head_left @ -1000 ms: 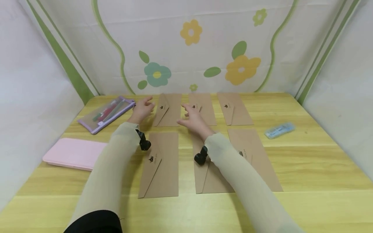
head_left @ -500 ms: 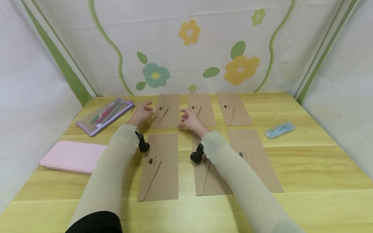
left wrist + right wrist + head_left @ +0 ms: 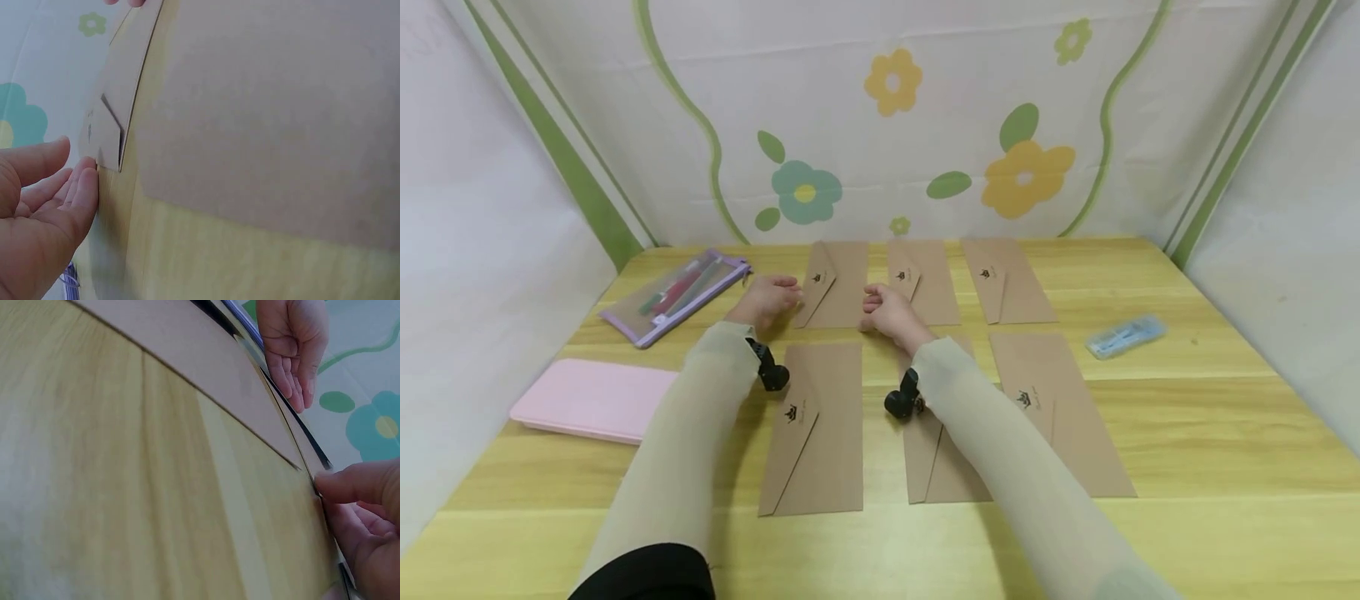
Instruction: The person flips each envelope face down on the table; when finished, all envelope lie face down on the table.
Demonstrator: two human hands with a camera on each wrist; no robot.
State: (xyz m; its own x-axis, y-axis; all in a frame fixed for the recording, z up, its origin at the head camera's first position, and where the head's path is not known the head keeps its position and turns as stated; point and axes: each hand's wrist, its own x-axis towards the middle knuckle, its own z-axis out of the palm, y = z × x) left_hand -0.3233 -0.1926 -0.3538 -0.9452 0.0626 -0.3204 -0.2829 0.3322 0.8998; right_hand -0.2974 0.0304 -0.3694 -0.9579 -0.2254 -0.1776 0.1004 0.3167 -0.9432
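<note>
Left hand [image 3: 766, 300] loose, thumb spread from fingers, fingertips at left edge of leftmost back envelope [image 3: 851, 287]. Right hand [image 3: 891, 313] at its right edge; cannot tell whether thumb pinches it. Envelope flat on table [image 3: 1210, 425], between hands.

6 brown envelopes [image 3: 826, 458] lie in 2 rows of 3 on a wooden table [image 3: 1210, 433]; the left hand [image 3: 765, 300] and right hand [image 3: 891, 313] flank the back row's leftmost envelope [image 3: 844, 283]; a purple-edged pouch [image 3: 679, 297] lies near the left hand
</note>
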